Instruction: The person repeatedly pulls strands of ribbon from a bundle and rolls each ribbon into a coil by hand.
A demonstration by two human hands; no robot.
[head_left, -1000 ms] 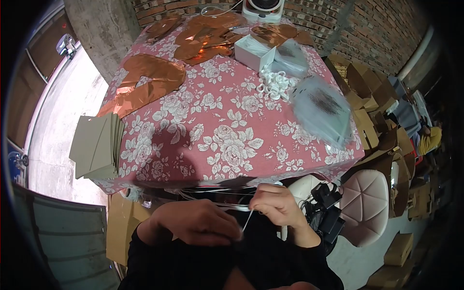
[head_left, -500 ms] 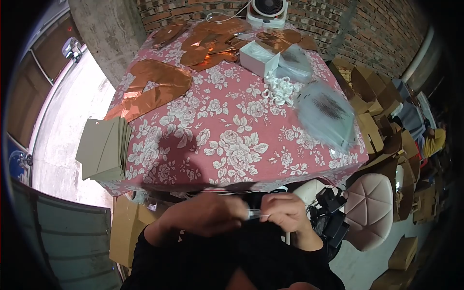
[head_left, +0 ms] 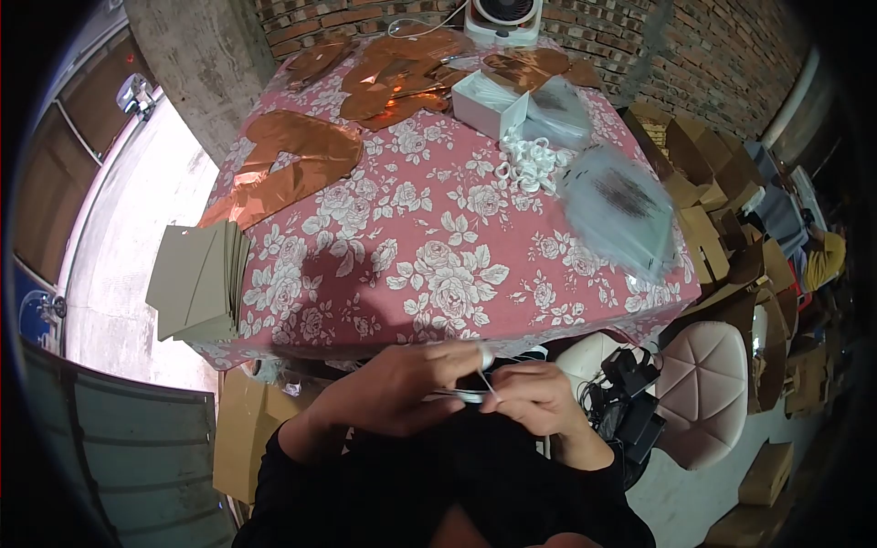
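In front of my body, just past the table's near edge, my left hand (head_left: 406, 388) and my right hand (head_left: 537, 398) are close together. A thin white ribbon (head_left: 491, 387) stretches between them. Part of it is at my left fingertips, and a pale band lies lower, by the left thumb. My left fingers are curled around the ribbon. The right thumb and fingers pinch its other end. A pile of similar small white ribbon rings (head_left: 530, 165) lies on the tabletop, well beyond my hands.
On the flowered tablecloth (head_left: 448, 283) are grey cardboard sheets (head_left: 192, 283), copper foil balloons (head_left: 306, 160), an open white box (head_left: 489, 105) and clear plastic bags (head_left: 621, 210). A fan (head_left: 504, 18) stands at the back. A white chair (head_left: 699, 393) and cardboard boxes (head_left: 703, 247) stand to the right.
My left fingers have lifted and opened out a little, spreading the white ribbon into a wider loop between the hands. My right hand stays in nearly the same place.
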